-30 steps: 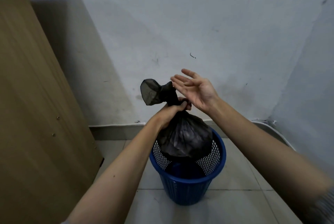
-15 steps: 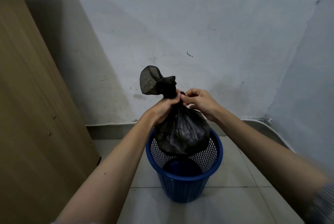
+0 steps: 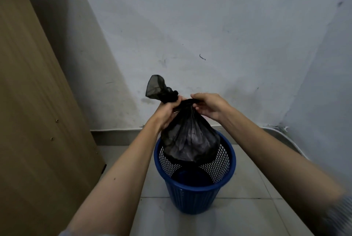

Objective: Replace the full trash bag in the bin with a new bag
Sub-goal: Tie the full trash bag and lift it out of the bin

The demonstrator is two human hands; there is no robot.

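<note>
Nearest the camera, two bare forearms reach forward over a pale tiled floor [image 3: 238, 214]. Between them stands a round blue plastic bin [image 3: 194, 193] with perforated mesh walls, a solid rim and a solid dark base; the part of its inside that shows holds nothing but the bottom of the bag. A black trash bag [image 3: 188, 140], thin, crinkled and slightly see-through, bulges full and hangs half lifted, its lower end just inside the bin's mouth. What fills it cannot be made out.

At the gathered neck, the left hand [image 3: 167, 111] has its grip wrapped tight around the twisted plastic from the left. The right hand [image 3: 207, 106] curls its fingers over the neck from the other side, its grip pinching the same twist. Above the left hand the loose top of the bag fans out in a sheer, rounded flap.

To the left stands a flat brown wooden panel [image 3: 34, 111] with small screw heads. Behind everything is a scuffed, matte grey wall [image 3: 209, 26] with a low skirting strip.
</note>
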